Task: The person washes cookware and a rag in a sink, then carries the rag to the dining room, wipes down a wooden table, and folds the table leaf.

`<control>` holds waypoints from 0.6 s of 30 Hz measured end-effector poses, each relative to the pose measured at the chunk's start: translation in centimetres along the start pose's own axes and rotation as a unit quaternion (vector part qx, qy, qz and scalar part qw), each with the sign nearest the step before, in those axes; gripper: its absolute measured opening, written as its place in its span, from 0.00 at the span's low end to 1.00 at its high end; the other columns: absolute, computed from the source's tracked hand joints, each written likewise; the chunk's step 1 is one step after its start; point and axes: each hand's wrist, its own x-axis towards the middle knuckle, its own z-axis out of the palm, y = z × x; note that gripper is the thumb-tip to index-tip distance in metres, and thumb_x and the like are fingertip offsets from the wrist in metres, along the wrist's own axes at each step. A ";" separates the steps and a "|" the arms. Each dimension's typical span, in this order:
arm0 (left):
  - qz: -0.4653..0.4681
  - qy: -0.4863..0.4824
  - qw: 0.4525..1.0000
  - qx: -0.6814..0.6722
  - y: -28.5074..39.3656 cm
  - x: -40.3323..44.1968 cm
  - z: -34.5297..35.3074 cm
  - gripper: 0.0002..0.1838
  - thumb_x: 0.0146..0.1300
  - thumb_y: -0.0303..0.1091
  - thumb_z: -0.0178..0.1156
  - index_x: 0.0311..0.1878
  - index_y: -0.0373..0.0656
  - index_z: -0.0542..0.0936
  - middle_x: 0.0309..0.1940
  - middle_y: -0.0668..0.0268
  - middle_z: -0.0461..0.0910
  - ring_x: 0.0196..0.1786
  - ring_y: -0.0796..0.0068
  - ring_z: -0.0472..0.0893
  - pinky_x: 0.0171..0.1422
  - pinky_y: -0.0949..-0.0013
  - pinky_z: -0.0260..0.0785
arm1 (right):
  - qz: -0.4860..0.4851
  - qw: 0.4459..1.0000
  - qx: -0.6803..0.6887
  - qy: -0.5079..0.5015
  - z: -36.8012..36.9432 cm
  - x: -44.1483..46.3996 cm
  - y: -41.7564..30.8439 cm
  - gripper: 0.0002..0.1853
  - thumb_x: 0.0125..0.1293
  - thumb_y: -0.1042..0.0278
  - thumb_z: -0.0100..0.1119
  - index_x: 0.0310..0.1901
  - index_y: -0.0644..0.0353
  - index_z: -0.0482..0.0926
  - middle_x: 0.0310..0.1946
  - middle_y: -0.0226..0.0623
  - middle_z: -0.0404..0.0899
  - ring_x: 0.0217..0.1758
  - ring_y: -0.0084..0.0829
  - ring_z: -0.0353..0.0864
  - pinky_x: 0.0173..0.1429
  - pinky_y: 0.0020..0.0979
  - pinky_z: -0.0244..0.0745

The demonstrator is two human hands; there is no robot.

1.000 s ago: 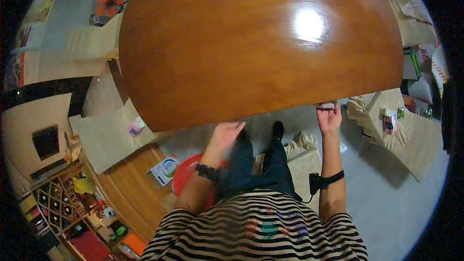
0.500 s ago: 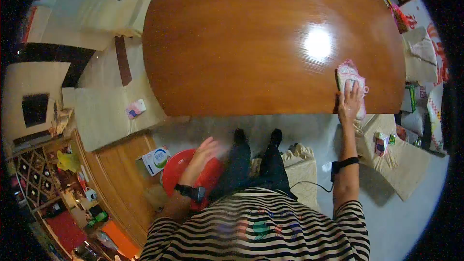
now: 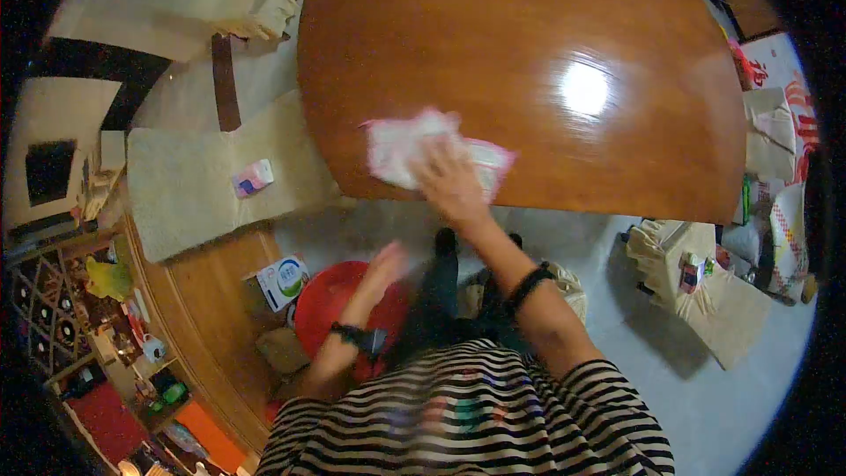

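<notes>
My right hand (image 3: 451, 182) presses a white cloth with pink edging (image 3: 397, 152) against the brown wooden table (image 3: 493, 53). The cloth lies spread out near the table's front edge, slightly blurred, and the hand covers part of it. My left hand (image 3: 379, 275) hangs in the air below the table edge with its fingers stretched out, holding nothing. Beneath it is a round red plastic object (image 3: 322, 304), partly hidden by my forearm.
Cream-covered chairs stand at the left (image 3: 181, 198) and right (image 3: 727, 308), each with a small packet on its seat. A white box (image 3: 282, 282) is beside the red object. Shelves with bottles and assorted items (image 3: 115, 335) line the lower left.
My right hand has swept the cloth leftward across the table from the right side, and the cloth is spread wider. My left hand stays near the red object. The view has shifted slightly.
</notes>
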 end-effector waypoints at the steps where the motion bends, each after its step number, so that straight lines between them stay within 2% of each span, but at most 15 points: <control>1: -0.007 -0.006 0.999 -0.044 0.9 2.2 0.3 0.28 0.65 0.43 0.51 0.66 0.47 0.61 0.62 0.62 0.66 0.61 0.64 0.69 0.65 0.60 0.60 | 0.024 0.998 0.020 0.050 0.8 -2.1 2.6 0.23 0.63 0.54 0.48 0.61 0.43 0.68 0.69 0.41 0.54 0.73 0.44 0.48 0.71 0.49 0.43; 3: -0.021 -0.016 0.977 -0.211 -1.4 8.9 -1.4 0.24 0.66 0.40 0.49 0.64 0.46 0.64 0.60 0.62 0.68 0.60 0.63 0.69 0.64 0.59 0.62 | 0.146 0.983 -0.107 0.029 -3.7 -5.9 7.0 0.24 0.64 0.60 0.49 0.63 0.51 0.67 0.68 0.43 0.57 0.72 0.46 0.52 0.72 0.45 0.46; 4: 0.069 -0.061 0.988 -0.126 -3.6 12.7 -2.6 0.21 0.66 0.41 0.47 0.61 0.46 0.66 0.59 0.63 0.69 0.60 0.64 0.68 0.64 0.60 0.61 | 0.144 0.976 -0.130 0.103 -5.0 -8.9 10.7 0.23 0.64 0.65 0.49 0.61 0.54 0.68 0.67 0.45 0.58 0.71 0.46 0.54 0.71 0.43 0.47; 5: 0.158 -0.104 0.981 -0.039 -6.0 16.5 -3.7 0.19 0.67 0.41 0.46 0.59 0.47 0.67 0.58 0.63 0.70 0.61 0.64 0.68 0.65 0.60 0.59 | 0.225 0.958 -0.034 0.173 -6.2 -12.1 14.0 0.22 0.62 0.67 0.50 0.59 0.57 0.70 0.61 0.47 0.64 0.66 0.46 0.60 0.69 0.43 0.52; 6: 0.191 -0.126 0.973 -0.044 -7.1 18.9 -3.4 0.18 0.67 0.41 0.45 0.58 0.47 0.69 0.57 0.64 0.71 0.60 0.64 0.68 0.65 0.59 0.60 | 0.289 0.919 0.066 0.259 -7.5 -15.3 17.2 0.21 0.60 0.68 0.51 0.56 0.60 0.72 0.56 0.48 0.69 0.62 0.46 0.65 0.66 0.42 0.57; 7: 0.223 -0.148 0.962 -0.050 -8.2 21.2 -3.1 0.18 0.67 0.41 0.45 0.56 0.47 0.70 0.57 0.64 0.71 0.60 0.64 0.68 0.64 0.58 0.60 | 0.259 0.939 -0.169 0.150 -9.8 -20.1 22.2 0.20 0.64 0.63 0.51 0.55 0.64 0.71 0.51 0.50 0.72 0.58 0.47 0.68 0.65 0.42 0.57; 9: 0.152 -0.139 0.952 -0.226 -8.8 22.3 -0.4 0.18 0.67 0.41 0.45 0.56 0.47 0.70 0.56 0.64 0.71 0.59 0.64 0.68 0.64 0.58 0.60 | 0.260 0.939 -0.154 0.165 -15.1 -26.1 23.8 0.22 0.61 0.57 0.53 0.50 0.67 0.70 0.41 0.46 0.74 0.45 0.41 0.73 0.49 0.38 0.68; 10: 0.109 -0.118 0.934 -0.318 -8.8 21.9 1.0 0.18 0.67 0.41 0.45 0.56 0.47 0.70 0.56 0.64 0.71 0.59 0.64 0.68 0.64 0.58 0.59 | 0.434 0.869 0.111 0.210 -15.5 -29.2 24.6 0.21 0.62 0.57 0.50 0.48 0.66 0.71 0.40 0.42 0.73 0.41 0.37 0.72 0.43 0.35 0.68; 12: 0.061 -0.075 0.897 -0.430 -8.9 21.1 3.5 0.18 0.67 0.42 0.45 0.56 0.47 0.70 0.56 0.64 0.71 0.59 0.63 0.68 0.65 0.57 0.59 | 0.522 0.820 0.122 0.201 -14.5 -39.1 27.6 0.19 0.63 0.55 0.49 0.44 0.63 0.72 0.37 0.36 0.73 0.37 0.33 0.72 0.41 0.32 0.70; 13: 0.047 -0.057 0.883 -0.463 -8.7 20.9 4.4 0.18 0.67 0.42 0.45 0.55 0.47 0.70 0.56 0.64 0.71 0.59 0.63 0.68 0.65 0.57 0.58 | 0.574 0.748 0.232 0.240 -11.7 -43.4 28.6 0.18 0.62 0.54 0.50 0.42 0.62 0.72 0.33 0.34 0.73 0.33 0.32 0.72 0.39 0.31 0.70; 14: 0.040 -0.043 0.873 -0.485 -8.4 20.9 5.2 0.18 0.67 0.43 0.45 0.55 0.47 0.71 0.56 0.64 0.71 0.59 0.63 0.68 0.65 0.57 0.58 | 0.617 0.654 0.326 0.292 -9.0 -47.7 29.6 0.17 0.62 0.52 0.51 0.39 0.61 0.73 0.30 0.31 0.74 0.29 0.31 0.72 0.38 0.30 0.69; 15: 0.038 -0.029 0.865 -0.500 -7.9 20.8 5.6 0.18 0.67 0.43 0.45 0.55 0.47 0.71 0.55 0.64 0.71 0.58 0.62 0.68 0.65 0.57 0.58 | 0.671 0.495 0.447 0.324 -5.6 -51.9 31.2 0.17 0.63 0.51 0.48 0.37 0.59 0.73 0.29 0.30 0.73 0.28 0.31 0.71 0.37 0.30 0.69; 16: 0.034 -0.019 0.858 -0.513 -7.4 20.7 6.0 0.18 0.67 0.43 0.45 0.55 0.47 0.71 0.55 0.64 0.71 0.58 0.62 0.68 0.65 0.57 0.58 | 0.661 0.532 0.440 0.295 -4.9 -44.6 26.3 0.16 0.63 0.51 0.47 0.38 0.57 0.72 0.29 0.31 0.71 0.29 0.32 0.69 0.36 0.34 0.68; 17: 0.032 -0.005 0.852 -0.522 -6.9 20.5 6.3 0.18 0.67 0.43 0.45 0.55 0.47 0.71 0.55 0.64 0.71 0.58 0.62 0.68 0.65 0.56 0.57 | 0.653 0.474 0.494 0.325 -3.2 -43.1 24.6 0.18 0.65 0.50 0.45 0.41 0.57 0.72 0.31 0.33 0.70 0.33 0.34 0.69 0.36 0.37 0.69; 18: 0.026 0.010 0.848 -0.530 -6.4 20.1 6.6 0.18 0.67 0.44 0.45 0.54 0.47 0.71 0.55 0.64 0.71 0.58 0.62 0.68 0.65 0.56 0.57 | 0.647 0.392 0.603 0.253 -3.7 -41.7 23.9 0.21 0.66 0.48 0.44 0.46 0.59 0.72 0.36 0.37 0.73 0.40 0.37 0.73 0.44 0.41 0.71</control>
